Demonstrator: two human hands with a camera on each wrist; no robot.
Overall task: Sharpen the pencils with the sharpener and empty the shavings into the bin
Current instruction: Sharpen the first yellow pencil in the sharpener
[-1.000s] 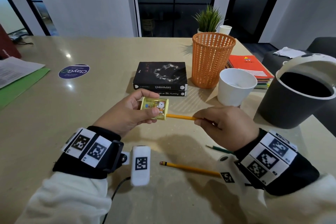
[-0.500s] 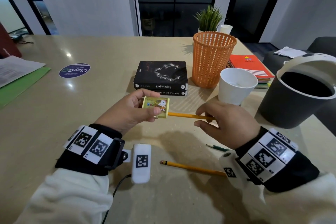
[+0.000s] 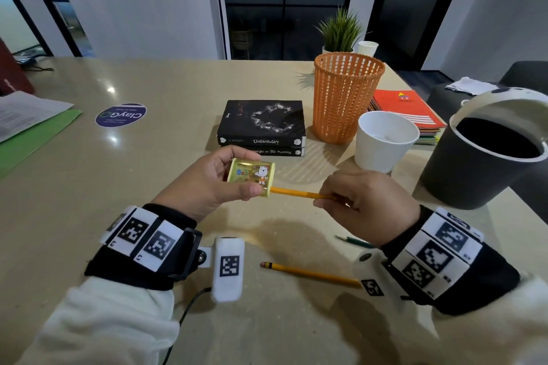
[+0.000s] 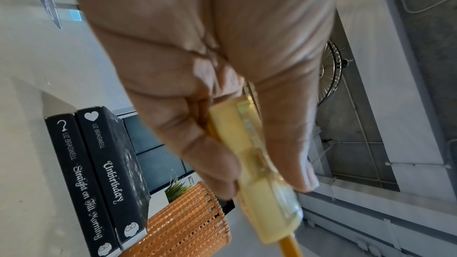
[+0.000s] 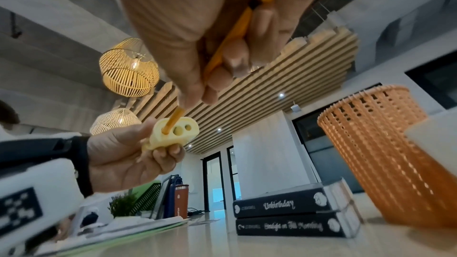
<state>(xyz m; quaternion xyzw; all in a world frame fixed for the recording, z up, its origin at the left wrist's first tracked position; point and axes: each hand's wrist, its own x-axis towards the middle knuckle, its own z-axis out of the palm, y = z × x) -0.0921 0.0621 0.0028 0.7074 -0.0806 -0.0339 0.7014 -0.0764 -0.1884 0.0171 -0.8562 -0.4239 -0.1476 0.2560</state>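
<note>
Above the worktop point(image 3: 178, 246), the left hand point(image 3: 204, 184) keeps a grip on a small yellow sharpener point(image 3: 252, 172), thumb on its printed face and fingers curled behind, while the right hand point(image 3: 367, 204) pinches a yellow pencil point(image 3: 299, 194) whose point sits inside the sharpener. The right wrist view shows the pencil entering one of three holes in the sharpener's end face; the tip itself is hidden inside the casing, and the rear of the pencil is swallowed by the right hand's curled fingers point(image 5: 237, 60). In the left wrist view the palm fills most of the picture, and only a narrow edge of the sharpener shows between thumb and fingers. Below the grip, nearer the person, a second yellow pencil point(image 3: 308, 272) lies flat on the worktop, its far end covered by the right wrist strap; a green pencil point(image 3: 353, 241) beside it is mostly hidden under the right wrist. Beyond the grip sit two stacked black books point(image 3: 262, 124), an orange mesh basket point(image 3: 345, 98) and a white cup point(image 3: 385, 142). Right of the right hand stands the dark bin point(image 3: 474, 175), its white lid cut off at the picture's edge and its inside too dark to read.
</note>
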